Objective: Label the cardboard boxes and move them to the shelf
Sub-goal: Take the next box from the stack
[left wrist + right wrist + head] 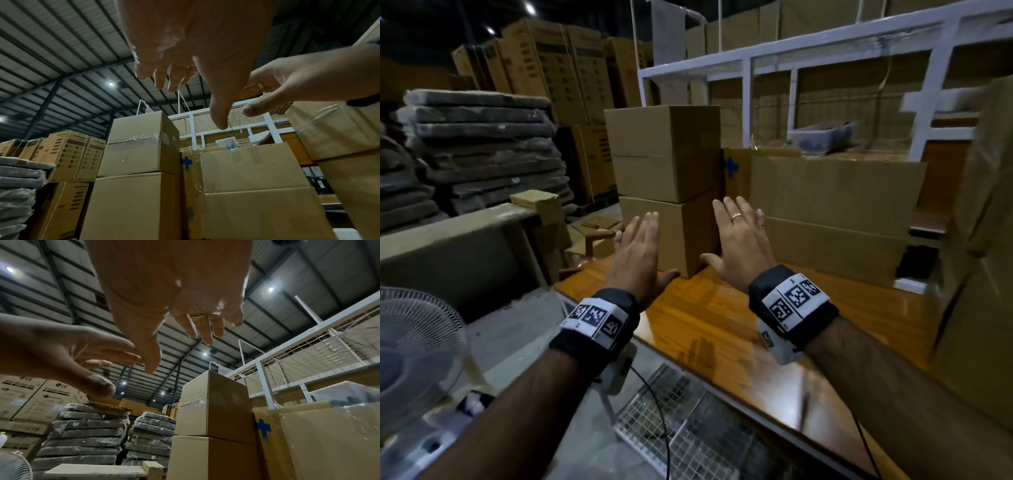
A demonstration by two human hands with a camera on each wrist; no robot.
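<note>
hands (688,243) — lower box (678,236) partly hidden

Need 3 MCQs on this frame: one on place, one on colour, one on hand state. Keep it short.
1. Where does the top box sit?
A. on the lower box
B. on the shelf
C. on the floor

2. What colour is the cross mark on the carton beside the stack?
A. red
B. blue
C. green

3. How are the hands?
A. both grip the top box
B. left hand holds a label
C. both open, holding nothing

Key: 1 A, the head view shows it stacked directly on the lower box, on the table. 2 B, the cross is blue in all three views. 3 C, the left hand and right hand show straight fingers, short of the stack.
</note>
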